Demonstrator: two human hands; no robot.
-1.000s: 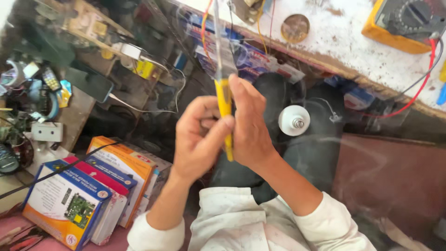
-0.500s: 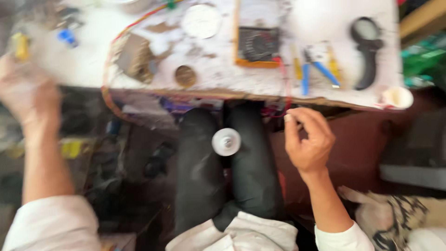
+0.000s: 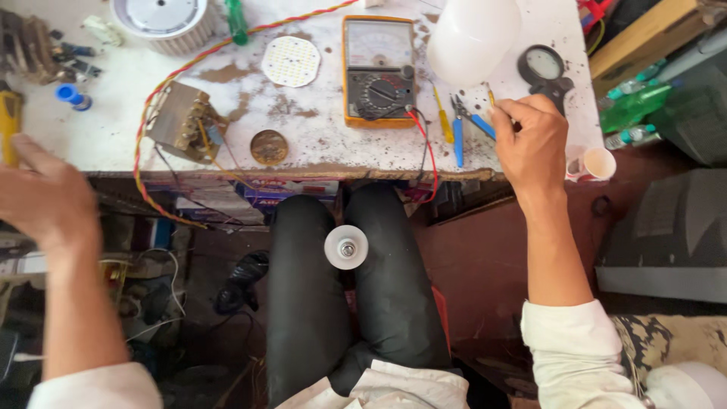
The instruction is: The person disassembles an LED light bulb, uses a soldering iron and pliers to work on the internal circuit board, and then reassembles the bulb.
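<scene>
Seen from above: white, stained worktop (image 3: 98, 144) across the far side, black-trousered knees below it. Right hand (image 3: 532, 136) rested at the worktop's right near edge, fingers curled into a narrow grip pinching a thin yellow-tipped tool (image 3: 491, 97); exact hold hard to make out. Blue-handled pliers (image 3: 460, 129) lay just left of that hand, a small yellow screwdriver (image 3: 442, 120) beside them. Black magnifier (image 3: 544, 68) sat just beyond the knuckles, white dome (image 3: 473, 34) further left and far. Orange multimeter (image 3: 377, 70) sat mid-worktop, red lead trailing over the near edge. Round LED plate (image 3: 291, 61), transformer (image 3: 178, 120) and brown disc (image 3: 269, 147) lay to the left. Left hand (image 3: 42, 201) blurred at left, fingers spread wide, held nothing, near a yellow tool (image 3: 9, 125). White bulb base (image 3: 346, 247) wedged between the knees. Paper cup (image 3: 599, 163) stood right of the worktop.
</scene>
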